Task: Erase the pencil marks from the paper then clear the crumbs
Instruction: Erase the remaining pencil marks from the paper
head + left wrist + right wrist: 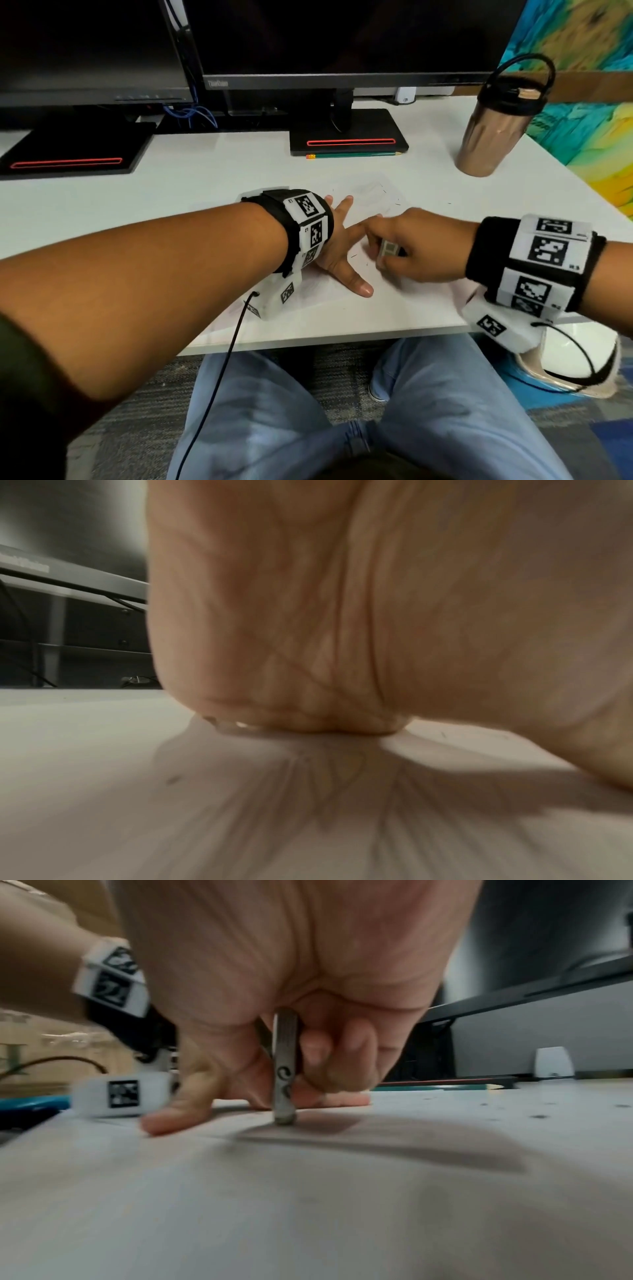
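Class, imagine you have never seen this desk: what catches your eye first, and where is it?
First, the two hands meeting mid-desk: the left hand pressed flat on the paper, the right hand pinching an eraser on end against the sheet. Then the copper tumbler at far right, and the pencil by the monitor base.

Paper [404,301]: white sheet, flat on desk near front edge, faint pencil marks at far end. Eraser [388,249]: small grey block w/ printed sleeve, upright, lower end touching paper at ctr. Crumbs [397,204]: dark specks scattered over far-right area.
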Demonstrator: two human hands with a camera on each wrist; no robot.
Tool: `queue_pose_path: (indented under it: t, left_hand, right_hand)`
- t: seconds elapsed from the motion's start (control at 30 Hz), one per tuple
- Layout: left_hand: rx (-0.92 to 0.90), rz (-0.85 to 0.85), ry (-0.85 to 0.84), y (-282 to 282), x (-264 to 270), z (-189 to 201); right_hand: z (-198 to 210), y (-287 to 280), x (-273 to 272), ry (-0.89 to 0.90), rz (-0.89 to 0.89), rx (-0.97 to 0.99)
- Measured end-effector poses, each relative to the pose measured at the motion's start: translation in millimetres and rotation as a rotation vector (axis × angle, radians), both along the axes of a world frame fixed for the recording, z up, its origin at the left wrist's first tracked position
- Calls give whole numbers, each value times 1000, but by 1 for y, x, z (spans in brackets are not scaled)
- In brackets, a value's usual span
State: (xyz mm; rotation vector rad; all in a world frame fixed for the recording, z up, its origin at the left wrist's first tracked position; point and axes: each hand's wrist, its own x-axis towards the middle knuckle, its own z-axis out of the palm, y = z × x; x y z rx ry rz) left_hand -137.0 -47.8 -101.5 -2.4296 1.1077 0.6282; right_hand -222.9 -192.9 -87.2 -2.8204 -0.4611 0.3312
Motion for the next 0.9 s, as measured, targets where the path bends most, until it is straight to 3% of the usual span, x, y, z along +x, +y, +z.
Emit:
queue_pose_path:
  t: [0.37, 0.47, 0.7, 0.9]
  left_hand:
    - [3, 8, 5, 0, -1, 1]
    - [-3, 2, 9, 1, -2, 3]
    - [-52, 67, 57, 10, 11, 5]
    - [-13, 69, 38, -2, 3, 2]
  right_hand:
    - [-4, -3, -6, 20, -12, 55]
    - [5, -19, 1, -27, -76, -29]
    - [33, -17, 26, -149, -58, 34]
    - [7, 0, 37, -20, 3, -76]
